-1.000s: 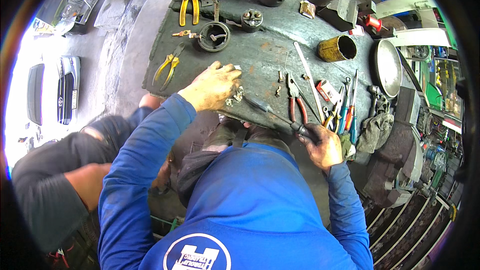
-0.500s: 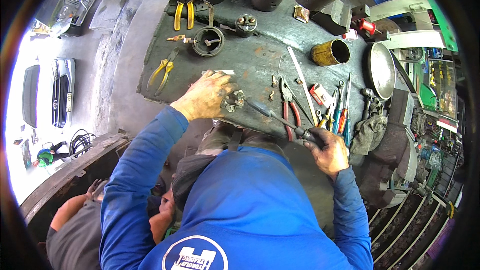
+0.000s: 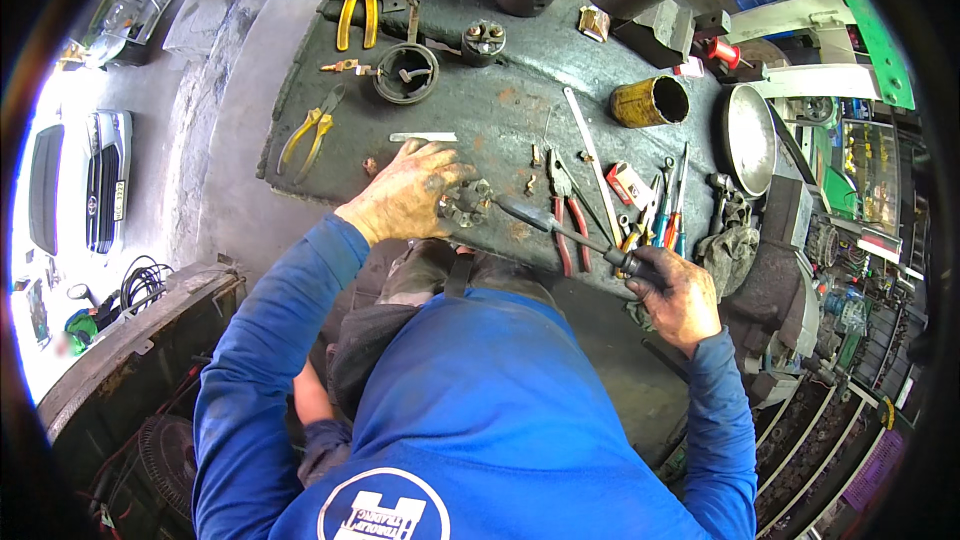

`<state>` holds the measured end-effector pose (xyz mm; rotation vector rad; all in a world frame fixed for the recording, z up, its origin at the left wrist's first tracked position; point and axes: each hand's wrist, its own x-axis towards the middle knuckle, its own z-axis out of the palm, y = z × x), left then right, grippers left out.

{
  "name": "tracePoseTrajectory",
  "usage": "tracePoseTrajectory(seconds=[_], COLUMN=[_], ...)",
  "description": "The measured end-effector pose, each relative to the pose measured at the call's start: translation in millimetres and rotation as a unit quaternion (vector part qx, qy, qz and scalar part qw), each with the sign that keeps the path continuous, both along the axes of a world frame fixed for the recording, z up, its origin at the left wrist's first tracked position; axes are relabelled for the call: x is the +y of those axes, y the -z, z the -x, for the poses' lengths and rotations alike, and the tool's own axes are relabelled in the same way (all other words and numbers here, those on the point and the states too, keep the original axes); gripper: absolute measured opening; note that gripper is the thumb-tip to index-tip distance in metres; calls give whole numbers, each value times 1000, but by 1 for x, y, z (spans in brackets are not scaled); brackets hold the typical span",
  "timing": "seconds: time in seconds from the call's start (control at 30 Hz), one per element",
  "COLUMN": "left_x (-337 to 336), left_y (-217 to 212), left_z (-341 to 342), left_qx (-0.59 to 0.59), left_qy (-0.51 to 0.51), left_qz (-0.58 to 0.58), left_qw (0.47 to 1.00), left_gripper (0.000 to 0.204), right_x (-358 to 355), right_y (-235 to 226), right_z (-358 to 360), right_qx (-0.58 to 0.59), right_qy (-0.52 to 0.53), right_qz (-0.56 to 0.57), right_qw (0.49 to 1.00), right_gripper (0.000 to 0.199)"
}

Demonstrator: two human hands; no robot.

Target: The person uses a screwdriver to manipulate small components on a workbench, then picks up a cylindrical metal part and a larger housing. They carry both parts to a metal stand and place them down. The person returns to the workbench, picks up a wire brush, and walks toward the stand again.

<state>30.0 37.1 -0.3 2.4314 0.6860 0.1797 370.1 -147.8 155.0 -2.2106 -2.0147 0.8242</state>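
My left hand [image 3: 408, 190] is at the near edge of the dark workbench [image 3: 480, 130], its fingers closed round a small, dirty, round metal part that looks like a brush holder [image 3: 466, 202]. In my right hand [image 3: 678, 300] is the handle of a long tool that looks like a soldering iron [image 3: 540, 218]. Its thick dark end reaches left to the brush holder and appears to touch it. Red-handled pliers [image 3: 566, 210] lie just beyond the tool's shaft. Above my left hand lies a pale flat strip [image 3: 422, 137], with a small copper-coloured piece [image 3: 371, 167] beside it.
Yellow-handled pliers [image 3: 312, 135], an open round housing [image 3: 406, 73] and a dark cap with terminals [image 3: 484, 42] lie farther left. A yellow cylinder [image 3: 650, 103], screwdrivers [image 3: 675, 210], a metal bowl [image 3: 750, 140] and a rag [image 3: 728, 258] are at right. Another person's arm [image 3: 312, 395] shows lower left.
My right hand has shifted slightly right with the tool. At lower left the other person has moved mostly out of sight behind my arm. The whole view has shifted a little.
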Motion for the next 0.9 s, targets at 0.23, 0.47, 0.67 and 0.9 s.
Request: tracePoseTrajectory(seconds=[0.23,0.47,0.67,0.9], left_x=[-2,-13,-18,-19], left_y=[-3,-2,-2,-4], left_z=[-3,-7,-11,-15], left_qx=[-27,-58,-40,-51], left_qy=[-4,-11,3,15], left_qz=[21,62,71,15], left_qw=[999,996,997,998], left_gripper=[76,72,78,77], right_x=[6,14,23,23], right_y=[-19,-38,-54,-60], right_z=[-1,-5,-8,-4], right_qx=[-48,-74,-116,-201], right_qy=[-60,-98,-133,-173], right_qz=[3,25,61,59], right_qw=[997,992,982,962], right_gripper=[39,39,42,42])
